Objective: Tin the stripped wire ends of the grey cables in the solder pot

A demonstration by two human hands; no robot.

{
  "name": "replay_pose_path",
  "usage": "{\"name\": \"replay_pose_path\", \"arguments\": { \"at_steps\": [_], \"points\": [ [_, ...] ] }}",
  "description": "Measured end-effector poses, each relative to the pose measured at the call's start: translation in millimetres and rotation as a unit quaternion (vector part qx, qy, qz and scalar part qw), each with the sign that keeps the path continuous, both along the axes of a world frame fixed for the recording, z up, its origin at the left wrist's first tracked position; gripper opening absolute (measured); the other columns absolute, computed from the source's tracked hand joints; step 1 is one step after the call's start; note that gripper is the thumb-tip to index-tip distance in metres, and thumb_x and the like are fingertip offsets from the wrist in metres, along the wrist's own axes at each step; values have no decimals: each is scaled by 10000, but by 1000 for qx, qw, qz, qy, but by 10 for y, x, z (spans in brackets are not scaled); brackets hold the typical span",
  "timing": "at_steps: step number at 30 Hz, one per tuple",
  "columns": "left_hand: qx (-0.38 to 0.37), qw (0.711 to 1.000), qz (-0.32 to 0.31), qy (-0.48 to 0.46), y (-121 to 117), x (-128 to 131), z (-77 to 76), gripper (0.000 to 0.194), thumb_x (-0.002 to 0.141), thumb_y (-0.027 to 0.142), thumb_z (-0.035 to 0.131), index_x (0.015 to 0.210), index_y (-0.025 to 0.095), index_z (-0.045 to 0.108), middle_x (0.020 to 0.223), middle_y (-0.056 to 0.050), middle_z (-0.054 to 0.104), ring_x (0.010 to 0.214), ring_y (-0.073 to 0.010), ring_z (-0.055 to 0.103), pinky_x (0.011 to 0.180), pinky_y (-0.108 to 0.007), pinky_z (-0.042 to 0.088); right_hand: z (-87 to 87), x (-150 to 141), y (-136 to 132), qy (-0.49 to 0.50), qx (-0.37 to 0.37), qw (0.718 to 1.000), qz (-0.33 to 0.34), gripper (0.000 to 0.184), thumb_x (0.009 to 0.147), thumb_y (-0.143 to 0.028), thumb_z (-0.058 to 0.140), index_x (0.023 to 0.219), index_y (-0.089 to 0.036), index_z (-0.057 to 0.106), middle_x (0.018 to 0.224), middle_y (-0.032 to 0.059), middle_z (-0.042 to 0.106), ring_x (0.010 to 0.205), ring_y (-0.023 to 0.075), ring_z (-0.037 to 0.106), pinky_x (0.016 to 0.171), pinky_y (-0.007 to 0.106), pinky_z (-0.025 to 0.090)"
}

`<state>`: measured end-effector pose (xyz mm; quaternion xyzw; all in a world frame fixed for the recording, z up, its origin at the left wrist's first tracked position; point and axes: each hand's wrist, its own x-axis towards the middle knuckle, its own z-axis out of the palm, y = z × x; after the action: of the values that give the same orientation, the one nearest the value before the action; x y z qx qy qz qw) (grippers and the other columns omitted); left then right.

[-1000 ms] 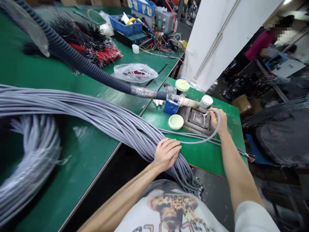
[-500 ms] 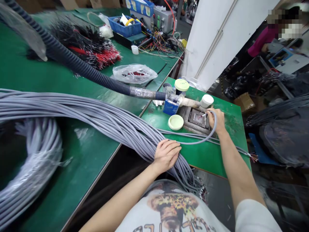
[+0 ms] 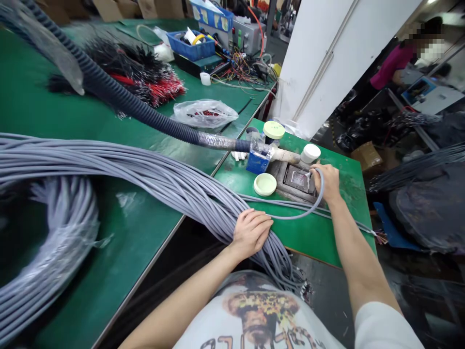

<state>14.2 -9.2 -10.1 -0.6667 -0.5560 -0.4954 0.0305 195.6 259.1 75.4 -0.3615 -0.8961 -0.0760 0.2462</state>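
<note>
My left hand (image 3: 250, 230) rests palm down, fingers together, on a thick bundle of grey cables (image 3: 156, 179) that crosses the green bench. My right hand (image 3: 327, 183) is closed on the end of one grey cable (image 3: 305, 212), which loops back toward the bundle. The cable's stripped coloured wire tips are held down in a small square metal pot (image 3: 300, 178) set in a dark tray. A corrugated dark hose (image 3: 145, 114) ends right beside that pot.
A pale green lid (image 3: 265, 184), a blue box (image 3: 257, 161) and white-capped jars (image 3: 310, 153) ring the pot. A plastic bag (image 3: 204, 112), red and black wire bundles (image 3: 145, 80) and a blue bin (image 3: 192, 43) lie farther back. Another person works at the far right.
My right hand has pushed the cable end slightly lower into the pot. The view has shifted a little; my left hand stays on the bundle.
</note>
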Motion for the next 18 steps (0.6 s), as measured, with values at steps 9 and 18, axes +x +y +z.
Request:
{"name": "replay_pose_path", "arguments": {
  "at_steps": [9,18],
  "points": [
    [3,1000,-9,-2,6,-16,14,273,827,145,595,1081,242,623,1042,-18,729,1043,-197,625,1020,-431,359,72,-115,-6,-26,2,1000,10,274,923,-358,461,987,-245,703,850,77,639,894,246,559,871,444,376],
    [-104,916,-124,-368,-71,116,440,216,893,283,552,1031,196,693,898,-69,738,860,-193,642,829,-366,465,809,-65,-1436,-18,35,971,235,359,855,-215,606,1186,-352,600,1130,9,695,988,236,604,979,491,392]
  ]
}}
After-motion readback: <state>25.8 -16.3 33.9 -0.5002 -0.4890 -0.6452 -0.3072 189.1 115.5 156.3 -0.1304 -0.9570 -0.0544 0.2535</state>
